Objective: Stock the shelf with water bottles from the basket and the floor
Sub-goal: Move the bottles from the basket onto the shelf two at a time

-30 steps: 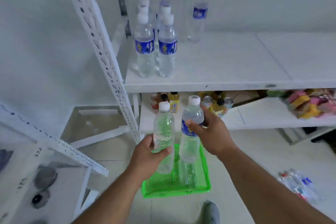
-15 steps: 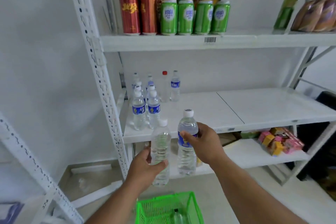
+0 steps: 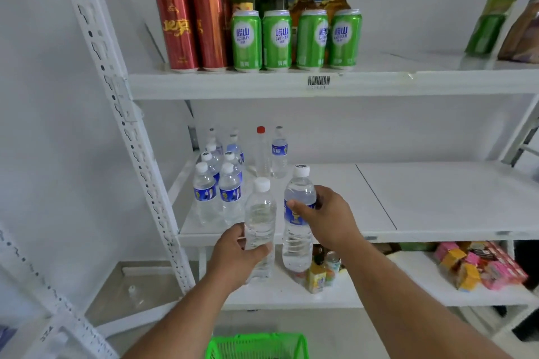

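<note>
The left hand (image 3: 233,256) grips an unlabelled water bottle (image 3: 259,218) and the right hand (image 3: 326,218) a blue-labelled bottle (image 3: 297,230), both upright at the front edge of the middle shelf (image 3: 437,201). Stocked bottles (image 3: 217,195) crowd its left end. Green cans (image 3: 294,39) stand above, and the green basket (image 3: 256,347) sits below.

Light: soft, even, cool | shadows: faint | focus: slightly soft | edges: bent by wide-angle, smeared at right
</note>
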`<move>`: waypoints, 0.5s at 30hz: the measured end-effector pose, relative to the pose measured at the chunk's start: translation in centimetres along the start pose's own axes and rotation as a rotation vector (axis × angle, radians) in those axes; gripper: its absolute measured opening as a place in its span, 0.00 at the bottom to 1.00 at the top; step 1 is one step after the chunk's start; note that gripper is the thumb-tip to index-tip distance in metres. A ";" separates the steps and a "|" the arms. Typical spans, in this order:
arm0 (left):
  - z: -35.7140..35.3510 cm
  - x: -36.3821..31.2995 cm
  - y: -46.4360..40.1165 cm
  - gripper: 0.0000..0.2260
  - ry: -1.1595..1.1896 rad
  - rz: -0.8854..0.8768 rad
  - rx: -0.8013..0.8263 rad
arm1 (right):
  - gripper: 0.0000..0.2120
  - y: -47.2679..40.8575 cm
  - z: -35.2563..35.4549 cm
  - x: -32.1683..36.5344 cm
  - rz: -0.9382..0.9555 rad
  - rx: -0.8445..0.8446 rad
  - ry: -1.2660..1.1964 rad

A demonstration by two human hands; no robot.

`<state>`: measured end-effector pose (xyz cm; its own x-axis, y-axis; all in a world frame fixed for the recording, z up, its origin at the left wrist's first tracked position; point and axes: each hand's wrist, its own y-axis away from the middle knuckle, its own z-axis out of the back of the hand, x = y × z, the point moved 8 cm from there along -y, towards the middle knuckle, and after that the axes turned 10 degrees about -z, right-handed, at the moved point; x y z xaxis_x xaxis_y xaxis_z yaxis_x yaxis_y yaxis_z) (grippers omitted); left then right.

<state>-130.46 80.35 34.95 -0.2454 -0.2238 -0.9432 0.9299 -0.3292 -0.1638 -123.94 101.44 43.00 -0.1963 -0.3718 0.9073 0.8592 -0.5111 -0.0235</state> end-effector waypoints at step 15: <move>-3.1 1.5 -10.1 0.17 -0.045 0.022 -0.014 | 0.14 -10.8 0.4 -0.5 -0.038 -0.037 -0.014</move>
<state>-139.39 86.23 34.33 -0.2370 -0.2719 -0.9327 0.9389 -0.3107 -0.1481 -132.91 107.46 42.93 -0.2214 -0.3405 0.9138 0.8333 -0.5528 -0.0040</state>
